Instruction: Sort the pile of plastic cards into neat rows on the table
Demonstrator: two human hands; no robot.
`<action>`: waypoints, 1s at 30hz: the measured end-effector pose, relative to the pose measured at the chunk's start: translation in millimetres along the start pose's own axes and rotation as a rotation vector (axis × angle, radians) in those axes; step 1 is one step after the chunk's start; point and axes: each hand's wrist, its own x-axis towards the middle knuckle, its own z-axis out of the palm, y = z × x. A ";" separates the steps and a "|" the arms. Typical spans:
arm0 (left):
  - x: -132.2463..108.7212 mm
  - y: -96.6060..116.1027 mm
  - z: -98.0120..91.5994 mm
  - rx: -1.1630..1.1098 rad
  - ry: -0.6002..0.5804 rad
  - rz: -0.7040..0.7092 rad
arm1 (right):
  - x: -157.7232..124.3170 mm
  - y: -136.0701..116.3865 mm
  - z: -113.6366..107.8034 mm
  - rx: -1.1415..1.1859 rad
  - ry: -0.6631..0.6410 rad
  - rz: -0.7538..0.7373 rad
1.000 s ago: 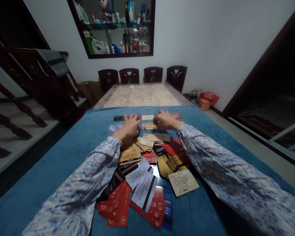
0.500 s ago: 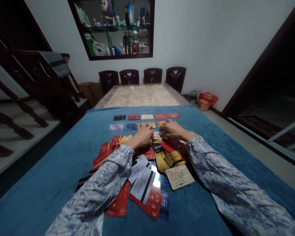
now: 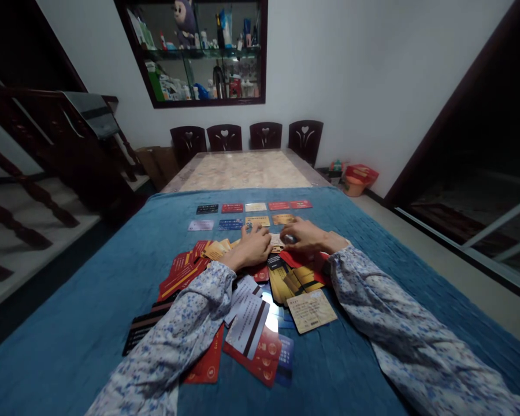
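Note:
My left hand [image 3: 250,247] rests over the pile's upper middle, its fingers bent and slightly apart. To its right, my right hand [image 3: 305,236] hovers at or touches the top of the pile, fingers curved and apart. A bright red card [image 3: 291,257] shows just below it. Pale cards [image 3: 276,241] lie between both hands. Gold cards [image 3: 281,286] and a cream card [image 3: 312,311] are nearer me. White cards with a dark stripe [image 3: 249,326] lie over red cards [image 3: 266,361]. More red cards [image 3: 179,268] fan out left of my left hand. Some fingertips' contact is hidden.
Two rows of separate cards lie beyond the pile, among them a black card [image 3: 207,209] and a lilac card [image 3: 200,225]. A blue cloth [image 3: 112,277] covers the near table; its bare top [image 3: 242,167] shows behind. Several chairs [image 3: 266,136] stand at the far end.
The view has tilted and shifted slightly. My hands stay over the pile with small finger movements. The red card beneath my right hand has shifted and looks brighter.

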 end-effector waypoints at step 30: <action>4.0 -8.5 -0.3 -0.170 0.205 0.062 | -15.8 -7.1 -26.3 0.092 0.118 -0.107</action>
